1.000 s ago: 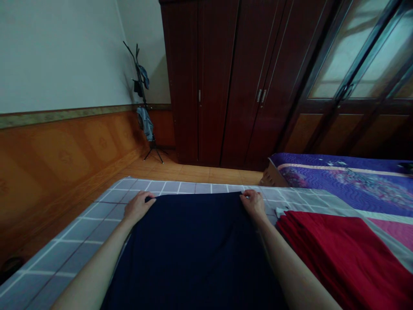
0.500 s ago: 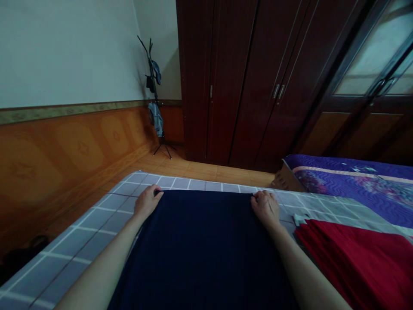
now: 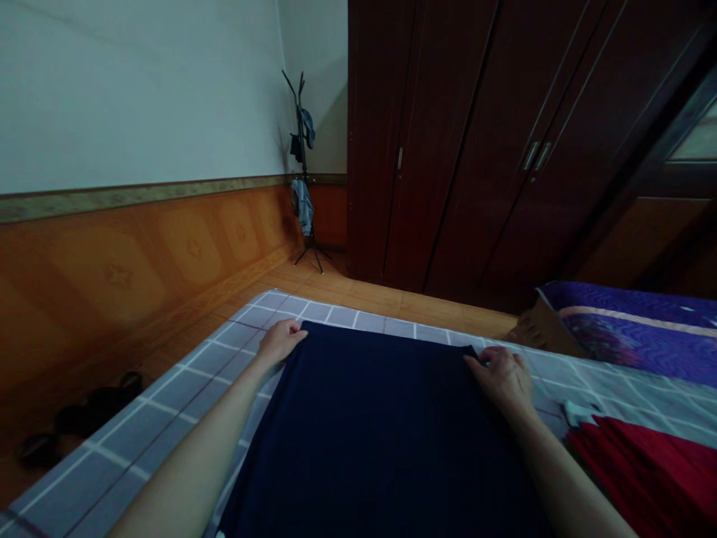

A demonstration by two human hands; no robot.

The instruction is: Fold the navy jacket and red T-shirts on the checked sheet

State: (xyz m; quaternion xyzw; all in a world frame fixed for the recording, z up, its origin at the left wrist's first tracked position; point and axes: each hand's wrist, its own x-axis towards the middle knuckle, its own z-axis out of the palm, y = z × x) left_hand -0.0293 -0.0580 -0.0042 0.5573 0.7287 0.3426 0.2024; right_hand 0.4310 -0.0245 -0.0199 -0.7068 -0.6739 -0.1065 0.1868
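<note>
A dark navy cloth (image 3: 386,433), probably a garment, lies spread flat before me on a bed with a grey checked sheet (image 3: 184,388). My left hand (image 3: 281,340) pinches its far left corner between thumb and fingers. At the far right corner is my right hand (image 3: 504,376), fingers curled and thumb against the edge, where a bit of fabric stands up. Both forearms run along the cloth's sides. A stack of folded red cloth (image 3: 644,463) rests on the sheet, right of my right forearm.
Beyond the bed stand a dark wooden wardrobe (image 3: 442,149) and a black coat rack (image 3: 305,164) with a cap and clothing. A second bed with a purple cover (image 3: 644,329) is at the right. Dark shoes (image 3: 95,411) lie on the floor at left.
The view has turned left, so everything sits farther right. My right hand's grip at the corner has shifted, with the corner fabric now raised beside the thumb. The left hand stays at its corner.
</note>
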